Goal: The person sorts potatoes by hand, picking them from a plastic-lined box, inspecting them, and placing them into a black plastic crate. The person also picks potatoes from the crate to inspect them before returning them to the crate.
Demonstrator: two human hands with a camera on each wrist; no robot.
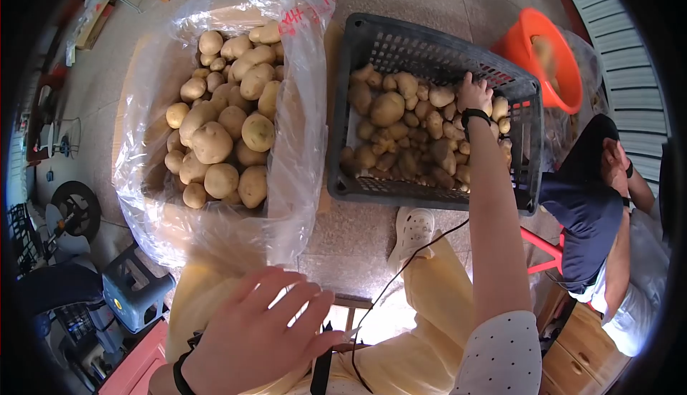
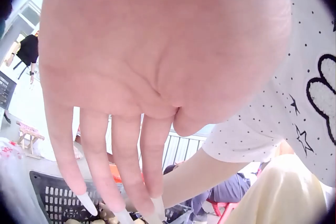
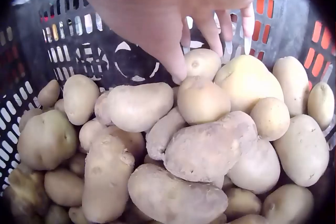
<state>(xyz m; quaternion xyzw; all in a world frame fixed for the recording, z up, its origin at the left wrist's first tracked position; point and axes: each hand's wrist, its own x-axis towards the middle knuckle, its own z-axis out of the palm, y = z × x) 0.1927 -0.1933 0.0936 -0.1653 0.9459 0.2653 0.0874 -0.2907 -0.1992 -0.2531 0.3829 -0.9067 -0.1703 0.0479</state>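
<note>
My right hand (image 1: 475, 97) reaches into the black crate (image 1: 429, 198), among potatoes near its far wall. In the right wrist view, that hand (image 3: 184, 19) has its thumb and bent fingers around a small round potato (image 3: 202, 63); its other fingertips hang beside a larger yellow potato (image 3: 249, 83). Part of the grip lies hidden behind the potatoes. Nothing is in my left hand (image 1: 261, 327), which hovers over my lap with its fingers spread. Its palm (image 2: 163, 50) fills much of the left wrist view. Larger potatoes (image 1: 212, 142) lie in the plastic-lined box (image 1: 297, 144) at the left.
An orange bucket (image 1: 570, 73) stands beyond the crate's right corner. Another person (image 1: 608, 230) sits at the right by a red stool (image 1: 544, 252). A blue-grey stool (image 1: 136, 288) is at the lower left. A dark cable (image 1: 386, 284) runs across my lap.
</note>
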